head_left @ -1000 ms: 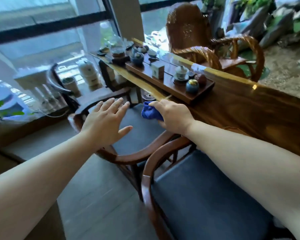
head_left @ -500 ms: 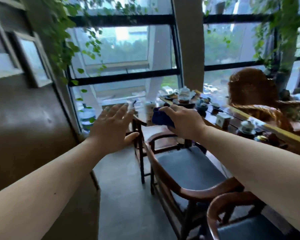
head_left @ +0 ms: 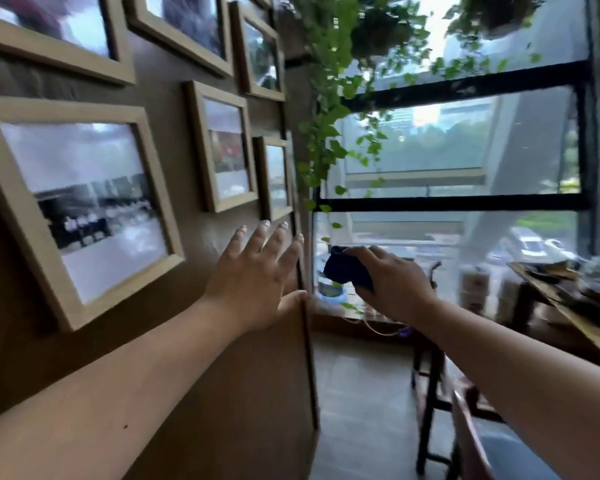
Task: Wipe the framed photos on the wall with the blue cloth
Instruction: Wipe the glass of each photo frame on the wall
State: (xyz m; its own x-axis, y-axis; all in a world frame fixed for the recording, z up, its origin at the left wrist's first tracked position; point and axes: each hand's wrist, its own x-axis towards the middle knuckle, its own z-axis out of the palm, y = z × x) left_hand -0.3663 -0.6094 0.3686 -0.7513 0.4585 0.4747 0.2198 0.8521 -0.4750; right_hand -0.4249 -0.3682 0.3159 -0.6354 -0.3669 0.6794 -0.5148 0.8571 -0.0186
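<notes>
Several light wooden framed photos hang on the brown wall (head_left: 187,258) at the left: a large one (head_left: 80,209), a middle one (head_left: 222,147) and a narrow one (head_left: 274,178) by the wall's edge. My left hand (head_left: 257,282) is open with fingers spread, just below the narrow frame, close to the wall. My right hand (head_left: 392,285) holds the bunched blue cloth (head_left: 347,270) in front of the window, to the right of the wall's edge and apart from the frames.
Green vines (head_left: 329,133) hang by the wall's corner beside a black-framed window (head_left: 465,202). A wooden tea table (head_left: 568,306) with tea ware stands at the right, with a chair with a blue seat (head_left: 499,448) below it. Grey floor lies between wall and chairs.
My view has swung left and up from the tea table to the photo wall. Both hands rose, the right one keeping the blue cloth, the left one nearing the wall.
</notes>
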